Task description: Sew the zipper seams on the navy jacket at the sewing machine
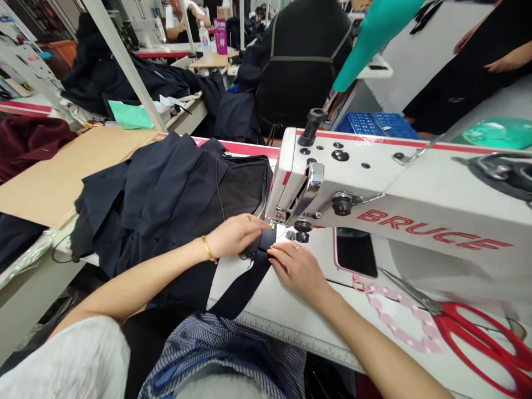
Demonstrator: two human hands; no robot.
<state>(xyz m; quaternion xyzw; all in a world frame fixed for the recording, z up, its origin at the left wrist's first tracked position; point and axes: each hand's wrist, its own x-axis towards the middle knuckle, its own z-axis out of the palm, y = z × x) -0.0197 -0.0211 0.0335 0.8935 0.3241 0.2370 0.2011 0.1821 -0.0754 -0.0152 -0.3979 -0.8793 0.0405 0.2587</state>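
Observation:
A white sewing machine (357, 183) stands in front of me, with a piece of navy fabric (268, 241) under its needle area. My left hand (239, 233) reaches to the presser foot, its fingers closed together on this fabric; a thin gold bracelet circles the wrist. My right hand (297, 266) pinches the right edge of the same fabric just below the needle, thumb tucked against the fingers. A dark strip (243, 288) of the cloth runs down toward my lap. The fingertips at the needle are partly hidden by the machine head.
Navy garment pieces (153, 183) are heaped left of the machine. Right of my hands lie a phone (355, 252) with a pink bead strap and red-handled scissors (465, 327). Brown card (78, 166) covers the left tabletop. A co-worker (307, 61) sits ahead; another person stands at upper right.

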